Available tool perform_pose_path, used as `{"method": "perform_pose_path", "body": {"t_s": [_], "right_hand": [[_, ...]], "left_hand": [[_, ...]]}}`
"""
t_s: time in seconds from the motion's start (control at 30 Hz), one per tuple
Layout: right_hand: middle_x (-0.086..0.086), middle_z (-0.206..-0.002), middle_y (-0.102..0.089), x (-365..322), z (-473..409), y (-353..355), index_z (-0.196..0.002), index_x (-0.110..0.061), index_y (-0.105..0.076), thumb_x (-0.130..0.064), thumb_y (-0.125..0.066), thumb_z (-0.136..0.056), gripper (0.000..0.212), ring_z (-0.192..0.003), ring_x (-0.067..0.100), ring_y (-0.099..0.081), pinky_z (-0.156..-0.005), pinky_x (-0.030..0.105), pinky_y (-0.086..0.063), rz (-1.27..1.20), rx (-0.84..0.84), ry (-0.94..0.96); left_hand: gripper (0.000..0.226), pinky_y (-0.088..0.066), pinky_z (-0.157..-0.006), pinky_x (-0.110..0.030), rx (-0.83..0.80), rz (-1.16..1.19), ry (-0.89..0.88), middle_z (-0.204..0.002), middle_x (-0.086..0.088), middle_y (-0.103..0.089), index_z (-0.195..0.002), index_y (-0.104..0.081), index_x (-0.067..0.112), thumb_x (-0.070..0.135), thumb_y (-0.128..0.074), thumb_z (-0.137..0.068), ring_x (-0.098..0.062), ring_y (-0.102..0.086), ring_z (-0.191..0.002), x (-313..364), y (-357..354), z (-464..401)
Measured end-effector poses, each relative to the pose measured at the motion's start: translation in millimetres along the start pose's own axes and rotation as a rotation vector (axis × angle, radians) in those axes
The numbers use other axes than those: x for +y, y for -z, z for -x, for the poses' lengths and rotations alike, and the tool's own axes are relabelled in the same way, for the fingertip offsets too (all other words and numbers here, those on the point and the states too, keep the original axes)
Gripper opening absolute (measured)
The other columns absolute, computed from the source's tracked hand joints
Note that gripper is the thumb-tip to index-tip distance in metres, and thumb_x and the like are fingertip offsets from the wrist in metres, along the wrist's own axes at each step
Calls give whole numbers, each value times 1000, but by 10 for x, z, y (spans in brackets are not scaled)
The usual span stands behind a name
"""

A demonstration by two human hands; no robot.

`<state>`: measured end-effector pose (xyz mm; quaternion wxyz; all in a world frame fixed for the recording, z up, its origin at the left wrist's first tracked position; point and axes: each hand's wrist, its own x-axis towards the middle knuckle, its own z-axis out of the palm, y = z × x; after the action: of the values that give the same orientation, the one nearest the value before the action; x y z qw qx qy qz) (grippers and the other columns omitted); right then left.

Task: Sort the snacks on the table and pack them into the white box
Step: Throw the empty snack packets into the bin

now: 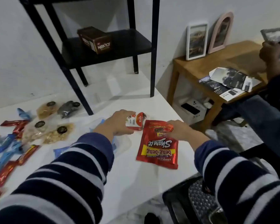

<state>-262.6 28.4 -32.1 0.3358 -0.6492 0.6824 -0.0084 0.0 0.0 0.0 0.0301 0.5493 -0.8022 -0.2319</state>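
My left hand (116,122) grips a small red and white Astor snack box (137,121) resting on the white table (129,178). My right hand (179,129) pinches the top of a large red Beng-Beng Share It bag (158,151) lying flat on the table, just right of the Astor box. To the left lie several red bar wrappers (5,173), blue wrapped snacks (3,143) and clear packs of nuts or cookies (55,133). A clear plastic bag with blue items (120,143) lies under my left forearm. I see no white packing box.
A black metal rack (103,50) stands on the table's far side with a brown Nextar box (95,40) on its shelf. At right, a wooden side table (217,65) holds picture frames and papers, and another person's hand (271,52) holds a frame. A black chair (192,199) sits lower right.
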Motion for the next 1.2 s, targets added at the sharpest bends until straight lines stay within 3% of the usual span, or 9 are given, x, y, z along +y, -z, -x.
{"method": "perform_pose_path", "body": {"t_s": [0.1, 0.2, 0.33, 0.4, 0.47, 0.53, 0.6, 0.87, 1.2], "right_hand": [[4, -139, -49, 156, -258, -89, -138, -31, -39, -59, -67, -75, 75, -130, 28, -43, -109, 51, -36, 54, 57, -15], [0, -154, -29, 236, -365, -184, -143, -36, -30, -59, -67, -75, 81, -144, 27, -21, -116, 59, -12, 116, 86, -20], [-3, -145, -40, 215, -397, -234, -135, -40, -41, -51, -70, -76, 67, -140, 23, -28, -114, 61, 2, 87, 217, -24], [0, -135, -45, 199, -403, -207, -127, -39, -47, -43, -72, -75, 58, -135, 24, -34, -115, 59, -2, 58, 231, -15], [2, -124, -47, 201, -411, -140, -118, -36, -53, -32, -74, -77, 47, -124, 26, -44, -113, 52, -26, -54, 250, -10], [3, -118, -44, 180, -411, -45, -111, -29, -57, -17, -76, -77, 40, -114, 28, -52, -95, 39, -50, -254, 234, -3], [6, -119, -45, 132, -405, 92, -108, -24, -62, -8, -76, -77, 37, -108, 30, -57, -82, 35, -57, -400, 213, -14], [7, -107, -66, -544, -59, 688, -106, -22, -65, -8, -76, -78, 33, -78, 18, -68, -50, 16, -54, -635, 164, 121], [1, -117, -56, -2204, 1025, 361, -112, -20, -68, -7, -79, -74, 41, -89, 19, -66, -61, 20, -57, -561, 96, 504]], "left_hand": [[92, -21, -116, -46, -90, -121, 72, -158, -2, -15, -148, -19, 38, 32, -74, -75, -24, -9, -146, -199, -148, -289], [98, -7, -117, -55, -175, -329, 78, -161, -6, -1, -149, -1, 43, 35, -70, -80, -31, 3, -147, -332, -224, -526], [94, -11, -114, -55, -187, -500, 20, -156, -12, -14, -147, 6, 46, 40, -64, -84, -33, -11, -144, -420, -272, -689], [89, -15, -112, -53, -162, -528, -2, -149, -14, -23, -147, 3, 47, 44, -61, -84, -31, -25, -137, -437, -284, -707], [85, -20, -110, -51, -116, -493, 40, -141, -14, -29, -147, 1, 48, 54, -56, -84, -32, -35, -128, -443, -305, -712], [83, -30, -108, -49, -30, -360, 124, -136, -13, -29, -147, -1, 50, 61, -53, -82, -33, -39, -120, -387, -278, -684], [84, -38, -103, -46, 44, -208, 205, -134, -12, -26, -146, -2, 52, 62, -54, -81, -33, -39, -117, -304, -177, -640], [81, -38, -106, -40, 350, 140, 339, -126, -9, -28, -145, -10, 51, 57, -58, -80, -31, -42, -117, -191, 416, -80], [83, -42, -99, -36, 666, 190, 564, -125, -9, -28, -146, -11, 48, 57, -60, -80, -31, -45, -119, -628, 1012, 2083]]}}
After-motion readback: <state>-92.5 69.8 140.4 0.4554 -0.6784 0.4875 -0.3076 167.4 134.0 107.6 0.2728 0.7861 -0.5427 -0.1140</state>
